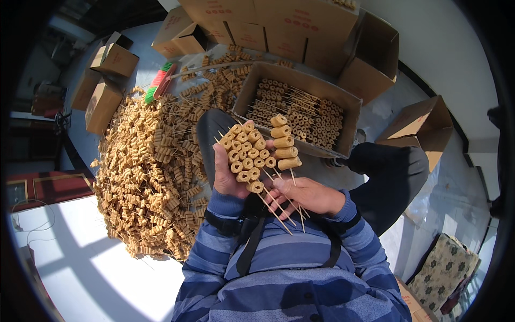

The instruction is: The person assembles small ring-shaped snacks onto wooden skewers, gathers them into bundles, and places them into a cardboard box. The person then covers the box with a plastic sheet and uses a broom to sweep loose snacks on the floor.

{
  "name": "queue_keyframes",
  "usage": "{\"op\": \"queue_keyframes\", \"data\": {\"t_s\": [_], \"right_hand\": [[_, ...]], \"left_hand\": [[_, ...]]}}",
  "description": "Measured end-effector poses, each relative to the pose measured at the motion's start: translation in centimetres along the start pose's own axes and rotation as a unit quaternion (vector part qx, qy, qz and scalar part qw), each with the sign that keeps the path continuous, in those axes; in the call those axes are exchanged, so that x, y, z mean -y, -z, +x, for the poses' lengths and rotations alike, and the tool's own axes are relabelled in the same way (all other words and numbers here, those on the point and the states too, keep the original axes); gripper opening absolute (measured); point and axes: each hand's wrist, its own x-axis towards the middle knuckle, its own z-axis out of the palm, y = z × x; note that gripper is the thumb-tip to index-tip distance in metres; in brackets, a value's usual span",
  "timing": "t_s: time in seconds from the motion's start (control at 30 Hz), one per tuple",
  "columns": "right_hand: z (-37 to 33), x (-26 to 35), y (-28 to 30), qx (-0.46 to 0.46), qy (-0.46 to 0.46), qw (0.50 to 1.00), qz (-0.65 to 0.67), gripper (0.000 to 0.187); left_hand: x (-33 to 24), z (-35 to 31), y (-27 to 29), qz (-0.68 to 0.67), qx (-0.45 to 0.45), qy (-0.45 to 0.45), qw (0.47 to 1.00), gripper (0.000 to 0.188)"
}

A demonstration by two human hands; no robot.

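Note:
My left hand is wrapped round a bundle of skewers, each threaded with tan, hollow rolled pieces that look like dried food. The bundle's pointed tips face away to the upper left. Bare sticks trail from it toward my lap. My right hand is closed on the bare sticks of skewers. One separate skewer, with several rolls stacked along it, rises beside the bundle on the right. Which other sticks my right fingers grip is partly hidden. Both hands are above my lap.
A large heap of similar skewers covers the floor at left. Beyond my hands, an open carton holds skewers packed in rows. A green and red broom head lies by the heap. More cardboard boxes stand behind; another box is at right.

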Motion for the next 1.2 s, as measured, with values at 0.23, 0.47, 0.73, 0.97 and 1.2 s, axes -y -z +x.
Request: {"op": "queue_keyframes", "data": {"t_s": [0.23, 0.47, 0.73, 0.97, 1.2], "right_hand": [[-2.0, 2.0, 1.2, -0.159, 0.033, 0.981, -0.109, 0.049], [-1.0, 1.3, 1.7, -0.253, 0.120, 0.932, -0.231, 0.033], [-0.1, -0.1, 0.8, -0.459, 0.091, 0.694, -0.547, 0.014], [0.1, 0.1, -1.2, -0.399, 0.094, 0.702, -0.583, 0.025], [0.1, -0.4, -0.5, -0.298, 0.118, 0.797, -0.513, 0.032]], "left_hand": [[-0.3, 0.6, 0.2, 0.024, -0.024, -0.021, 0.999, 0.099], [-0.2, 1.4, -0.8, 0.009, 0.008, 0.000, 1.000, 0.104], [0.0, 1.5, -1.9, 0.032, -0.019, -0.032, 0.999, 0.106], [0.9, 1.7, -2.4, 0.052, -0.039, -0.048, 0.997, 0.101], [0.7, 1.6, -1.2, 0.020, 0.036, 0.026, 0.999, 0.112]]}}
